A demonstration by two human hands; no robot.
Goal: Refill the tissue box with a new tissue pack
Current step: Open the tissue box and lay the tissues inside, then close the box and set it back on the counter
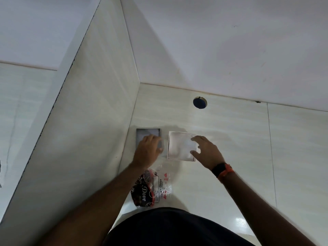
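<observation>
Head view: pale tiled bench [230, 139] fills most of the frame, a tiled side wall [99, 103] on the left, white back wall [213, 41] behind. A round hole [200, 102] with a blue inside sits in the bench near the back wall.

White open box [181, 146] lies flat on the bench, right of centre, white tissue showing inside. Right hand [206, 151] is over its right edge, fingers spread, thumb and forefinger touching the tissue; grip is loose, not clenched on anything. Black watch [219, 169] with an orange strap on that wrist.

Grey lid [148, 137] lies just left of the box, close to the side wall, apart from the box. Left hand [148, 150] lies flat on it, palm down, fingers covering its near half; can't tell whether it grips the lid or only presses.

Empty clear wrapper [152, 189], black and red print reading "Dove", lies crumpled on the bench near the person's body, partly under the left forearm.
</observation>
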